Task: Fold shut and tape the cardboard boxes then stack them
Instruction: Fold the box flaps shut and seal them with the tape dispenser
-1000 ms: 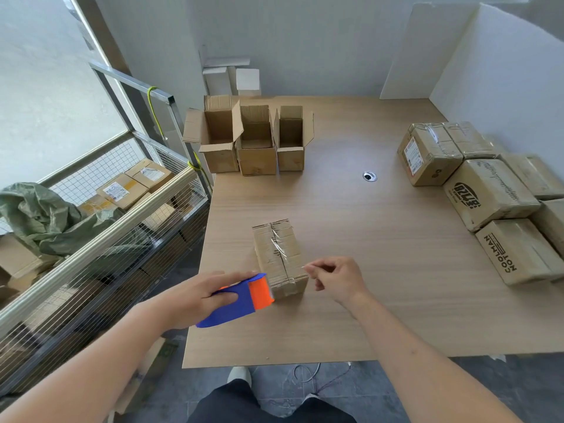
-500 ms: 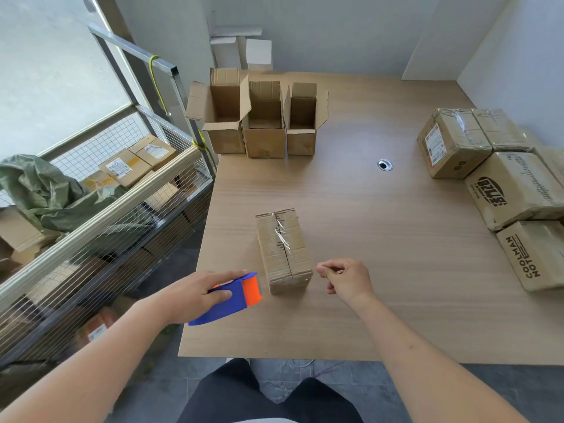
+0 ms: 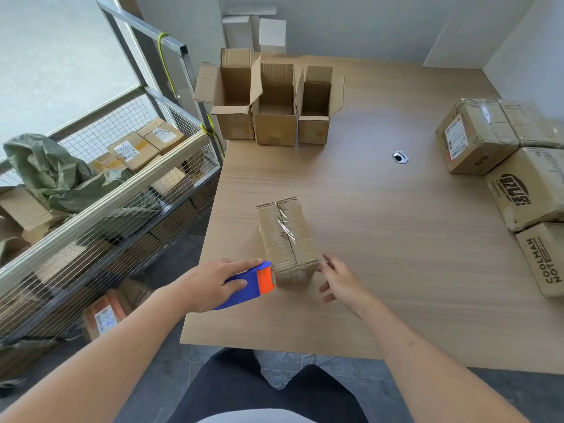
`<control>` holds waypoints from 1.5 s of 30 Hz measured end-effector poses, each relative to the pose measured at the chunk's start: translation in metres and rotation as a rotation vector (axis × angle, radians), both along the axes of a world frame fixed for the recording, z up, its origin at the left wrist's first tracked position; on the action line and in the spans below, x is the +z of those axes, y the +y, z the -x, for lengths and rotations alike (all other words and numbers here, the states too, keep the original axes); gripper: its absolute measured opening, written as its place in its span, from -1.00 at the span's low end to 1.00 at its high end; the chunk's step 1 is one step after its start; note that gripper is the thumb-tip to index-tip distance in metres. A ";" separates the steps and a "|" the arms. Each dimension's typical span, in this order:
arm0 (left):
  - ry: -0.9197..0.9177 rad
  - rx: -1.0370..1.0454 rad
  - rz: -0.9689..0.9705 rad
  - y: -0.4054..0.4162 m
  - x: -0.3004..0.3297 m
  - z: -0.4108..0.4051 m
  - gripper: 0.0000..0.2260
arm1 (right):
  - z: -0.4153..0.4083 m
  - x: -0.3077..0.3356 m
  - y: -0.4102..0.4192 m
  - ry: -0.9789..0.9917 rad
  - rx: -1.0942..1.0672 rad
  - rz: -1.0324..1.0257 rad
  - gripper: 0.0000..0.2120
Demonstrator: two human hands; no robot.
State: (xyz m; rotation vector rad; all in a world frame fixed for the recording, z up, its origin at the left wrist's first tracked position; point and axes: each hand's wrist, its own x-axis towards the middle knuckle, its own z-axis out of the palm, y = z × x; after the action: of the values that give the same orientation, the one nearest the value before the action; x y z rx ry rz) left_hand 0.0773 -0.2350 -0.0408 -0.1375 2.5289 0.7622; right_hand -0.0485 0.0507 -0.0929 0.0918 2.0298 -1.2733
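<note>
A small closed cardboard box (image 3: 287, 239) lies on the wooden table (image 3: 396, 239), clear tape running along its top seam. My left hand (image 3: 210, 283) grips a blue and orange tape dispenser (image 3: 250, 285) whose orange end touches the box's near left corner. My right hand (image 3: 338, 277) is open, its fingers spread beside the box's near right corner. Three open boxes (image 3: 274, 117) stand in a row at the table's far left.
Several taped boxes (image 3: 503, 166) lie along the table's right side. A cable hole (image 3: 400, 157) sits mid-table. A metal wire cart (image 3: 106, 209) with parcels and a green sack stands left of the table. White boards lean against the far wall.
My right hand has opened from a pinch and moved up to the box's near right corner. The dispenser has moved in against the box's near left corner.
</note>
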 end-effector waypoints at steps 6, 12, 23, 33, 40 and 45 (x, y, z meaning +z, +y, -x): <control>0.005 0.015 -0.038 0.000 -0.002 -0.004 -0.51 | -0.005 -0.004 -0.013 0.987 0.458 -0.206 -0.34; 0.001 0.048 -0.101 -0.006 -0.008 -0.011 -0.51 | -0.004 -0.023 -0.037 1.399 0.765 -0.396 -0.23; -0.026 0.134 -0.269 -0.036 -0.033 -0.052 -0.54 | 0.000 -0.037 -0.033 1.428 0.745 -0.363 -0.38; -0.079 0.165 0.041 0.002 -0.022 -0.014 -0.57 | -0.015 -0.020 -0.044 1.225 0.675 -0.464 -0.36; -0.220 0.157 0.071 0.029 -0.005 0.024 -0.73 | -0.036 -0.007 -0.072 1.193 0.510 -0.486 -0.50; -0.270 0.150 0.274 0.025 -0.003 0.034 -0.86 | -0.041 0.006 -0.087 1.032 0.573 -0.579 -0.58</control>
State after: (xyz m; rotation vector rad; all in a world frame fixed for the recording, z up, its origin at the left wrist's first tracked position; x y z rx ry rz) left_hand 0.0432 -0.2100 -0.0440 -0.4935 2.3678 0.4145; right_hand -0.0080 -0.0359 -0.0865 -0.9901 2.8991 -0.3077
